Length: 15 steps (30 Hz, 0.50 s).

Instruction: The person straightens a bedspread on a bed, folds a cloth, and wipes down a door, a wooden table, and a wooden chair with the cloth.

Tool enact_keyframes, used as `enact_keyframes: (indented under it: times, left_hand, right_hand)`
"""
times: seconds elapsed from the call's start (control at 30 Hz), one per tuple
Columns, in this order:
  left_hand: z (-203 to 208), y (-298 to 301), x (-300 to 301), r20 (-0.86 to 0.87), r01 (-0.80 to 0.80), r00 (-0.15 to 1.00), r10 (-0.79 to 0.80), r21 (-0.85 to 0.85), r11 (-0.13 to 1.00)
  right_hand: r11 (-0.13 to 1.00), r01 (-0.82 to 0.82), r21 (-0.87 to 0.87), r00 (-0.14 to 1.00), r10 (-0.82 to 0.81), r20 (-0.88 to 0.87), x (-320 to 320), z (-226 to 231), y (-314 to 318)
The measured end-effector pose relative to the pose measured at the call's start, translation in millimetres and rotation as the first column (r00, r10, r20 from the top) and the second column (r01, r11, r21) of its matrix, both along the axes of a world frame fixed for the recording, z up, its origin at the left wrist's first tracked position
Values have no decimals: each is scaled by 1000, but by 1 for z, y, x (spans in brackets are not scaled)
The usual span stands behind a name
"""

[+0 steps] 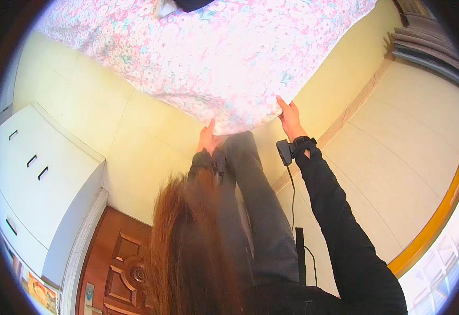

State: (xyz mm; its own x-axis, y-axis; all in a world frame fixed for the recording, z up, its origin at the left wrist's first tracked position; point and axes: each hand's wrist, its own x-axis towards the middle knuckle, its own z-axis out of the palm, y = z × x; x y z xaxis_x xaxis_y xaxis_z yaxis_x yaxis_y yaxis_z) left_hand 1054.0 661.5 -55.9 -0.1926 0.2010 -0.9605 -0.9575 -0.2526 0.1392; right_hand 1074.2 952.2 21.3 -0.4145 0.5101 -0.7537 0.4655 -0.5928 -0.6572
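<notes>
A floral cloth (187, 58) in pink, white and light blue spreads across the top of the view, its near corner pulled toward me. My left hand (207, 138) grips the near edge at the left of that corner, thumb on top and other fingers hidden beneath. To the right, my right hand (291, 119) pinches the edge between thumb and fingers. Between the two hands the cloth's edge sags slightly above my legs. Hanging hair hides much of my left forearm.
A white cabinet (45, 173) with black handles stands at left, beside a carved brown wooden door (124, 257). Folded grey and dark fabric (429, 47) lies stacked at far right. A black cable (293, 199) hangs from a device on my right wrist. Dark items rest on the cloth's far side.
</notes>
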Motion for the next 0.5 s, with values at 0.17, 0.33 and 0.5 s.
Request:
enact_keyframes:
  times: [0.17,0.33,0.5]
  left_hand:
    - [17,-38,38,-246,-38,969,-11,-194,980]
    - [38,-89,110,-492,267,681,-543,-523,810]
    - [53,-98,130,-332,211,884,-329,-346,914]
  right_hand:
    - [789,-612,46,759,571,313,26,31,-17]
    - [762,-645,55,749,615,247,89,47,-19]
    - [945,-316,-83,942,322,90,90,53,-60]
